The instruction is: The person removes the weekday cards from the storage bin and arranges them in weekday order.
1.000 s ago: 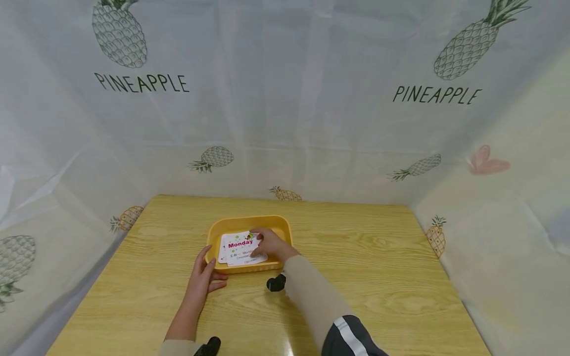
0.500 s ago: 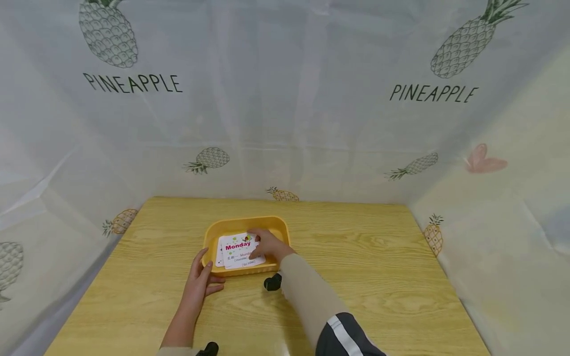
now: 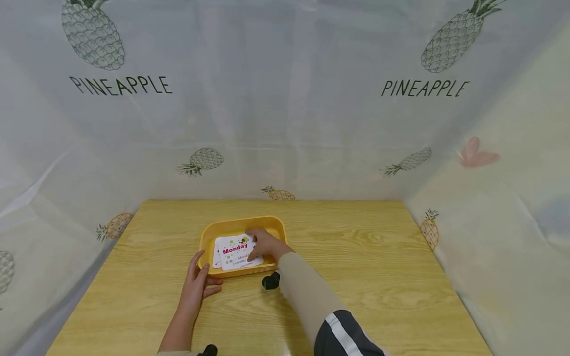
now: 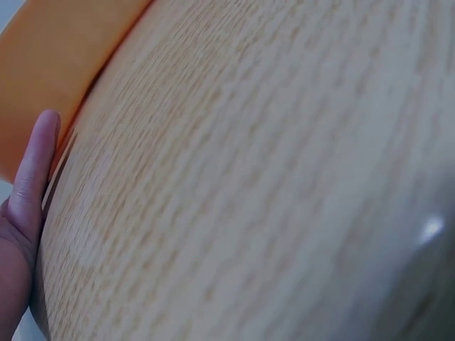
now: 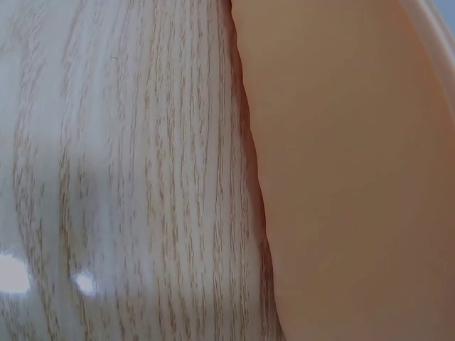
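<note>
A yellow plastic tray (image 3: 275, 221) sits on the wooden table, with white flashcards inside. The top flashcard (image 3: 232, 250) reads "Monday" in pink letters; another card (image 3: 216, 257) peeks out along its left edge. My right hand (image 3: 267, 244) reaches into the tray and grips the right part of the Monday card, index finger bent at its top edge and thumb lower on its face. My left hand (image 3: 196, 282) rests at the tray's front left corner, fingers spread against its wall. One straight finger (image 4: 34, 167) lies along that wall in the left wrist view. The right wrist view shows only tray wall (image 5: 355, 177) and table.
The wood-grain table (image 3: 356, 267) extends to the right of the tray and in front of it. A pale cloth (image 3: 276, 109) printed with pineapples hangs behind and at both sides. Black wrist-camera pieces (image 3: 270, 282) sit at the wrists.
The head view has shifted slightly, so the tray and both hands appear a little further left. Hands, cards and tray keep the same places relative to one another.
</note>
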A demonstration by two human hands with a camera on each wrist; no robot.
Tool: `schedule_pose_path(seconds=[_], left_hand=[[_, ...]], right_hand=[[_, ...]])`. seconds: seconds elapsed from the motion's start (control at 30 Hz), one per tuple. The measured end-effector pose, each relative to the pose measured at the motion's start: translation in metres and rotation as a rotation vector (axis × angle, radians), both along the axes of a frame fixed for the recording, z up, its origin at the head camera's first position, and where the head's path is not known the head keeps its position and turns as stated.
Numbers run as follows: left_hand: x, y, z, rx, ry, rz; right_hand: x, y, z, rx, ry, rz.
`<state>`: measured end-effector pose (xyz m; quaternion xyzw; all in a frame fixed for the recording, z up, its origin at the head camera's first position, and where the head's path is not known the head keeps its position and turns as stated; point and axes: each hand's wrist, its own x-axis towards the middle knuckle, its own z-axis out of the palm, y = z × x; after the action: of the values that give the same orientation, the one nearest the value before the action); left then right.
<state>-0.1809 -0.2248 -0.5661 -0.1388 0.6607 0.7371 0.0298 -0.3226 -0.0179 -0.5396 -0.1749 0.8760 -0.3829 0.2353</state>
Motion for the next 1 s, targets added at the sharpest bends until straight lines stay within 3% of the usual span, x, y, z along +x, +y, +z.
schedule_pose_path(seconds=[0.37, 0.63, 1.0], left_hand=[[0.0012, -0.0002, 0.0, 0.004, -0.008, -0.005], [0.0036, -0.0015, 0.0024, -0.007, 0.015, -0.007], [0.0029, 0.0007, -0.0005, -0.017, 0.028, 0.012]], right_hand=[[0.0041, 0.0006, 0.0045, 0.018, -0.032, -0.025], [0.0017, -0.0003, 0.0007, -0.088, -0.057, -0.045], [0.0032, 0.0069, 0.0072, -0.22, -0.089, -0.092]])
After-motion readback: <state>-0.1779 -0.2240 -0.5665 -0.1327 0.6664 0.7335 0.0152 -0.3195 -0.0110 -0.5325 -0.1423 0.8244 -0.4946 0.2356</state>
